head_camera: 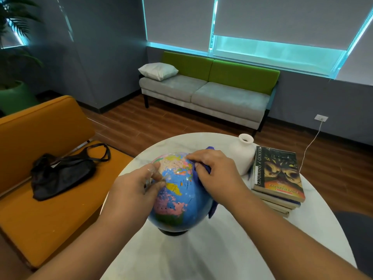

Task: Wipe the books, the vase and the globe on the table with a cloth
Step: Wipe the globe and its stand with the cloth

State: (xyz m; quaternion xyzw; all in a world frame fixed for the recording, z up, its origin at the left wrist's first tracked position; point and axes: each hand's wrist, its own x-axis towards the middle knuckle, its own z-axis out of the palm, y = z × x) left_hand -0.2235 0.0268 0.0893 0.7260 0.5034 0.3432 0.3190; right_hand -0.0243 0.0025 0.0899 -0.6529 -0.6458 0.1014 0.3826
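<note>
Steadying hand: left hand (139,184) grips the clear arc on the globe (177,193), centre of frame.
Wiping hand: right hand (218,174) clutches a purple cloth (202,169) against the globe's right side.
Globe: stands on the white table (201,257), lower centre.
Vase (242,156): right of centre, just beside the books (280,178).
Books: stacked, right side.

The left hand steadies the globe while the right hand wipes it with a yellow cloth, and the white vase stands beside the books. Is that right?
Not quite. The head view shows the cloth is purple-blue, not yellow. The rest holds: the left hand steadies the globe, the right hand wipes it with the cloth, and the white vase stands beside the books.
</note>
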